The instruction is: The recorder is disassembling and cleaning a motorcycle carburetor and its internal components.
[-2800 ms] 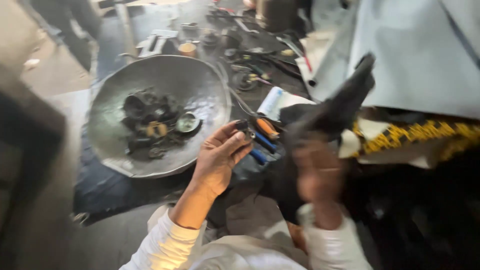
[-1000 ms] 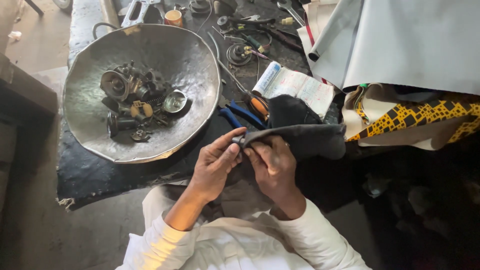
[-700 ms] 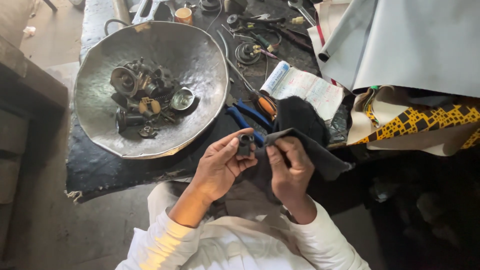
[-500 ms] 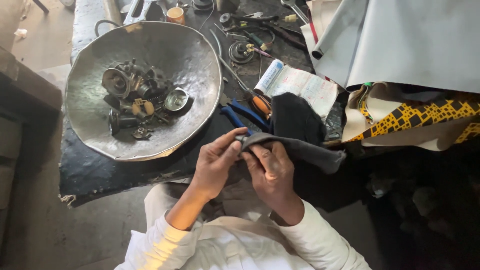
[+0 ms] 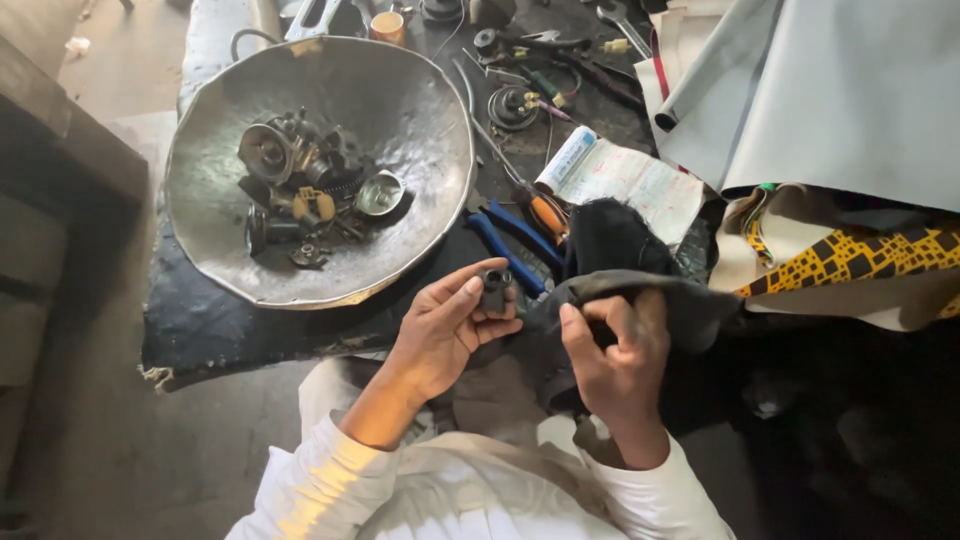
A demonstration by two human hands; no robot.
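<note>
Lifted clear of the dark rag since half a second ago: small dark metal part, pinched in left hand fingertips. Right hand bunched on rag. Parts bowl at ten o'clock. Probably inspecting after wiping.

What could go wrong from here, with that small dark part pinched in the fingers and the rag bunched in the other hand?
1. The left hand pinches the small dark cylindrical metal part by fingertips alone, over the lap; it could slip and drop.
2. The dark grey rag bunched in the right hand drapes near the blue-handled pliers at the bench edge and could perhaps drag them off.
</note>
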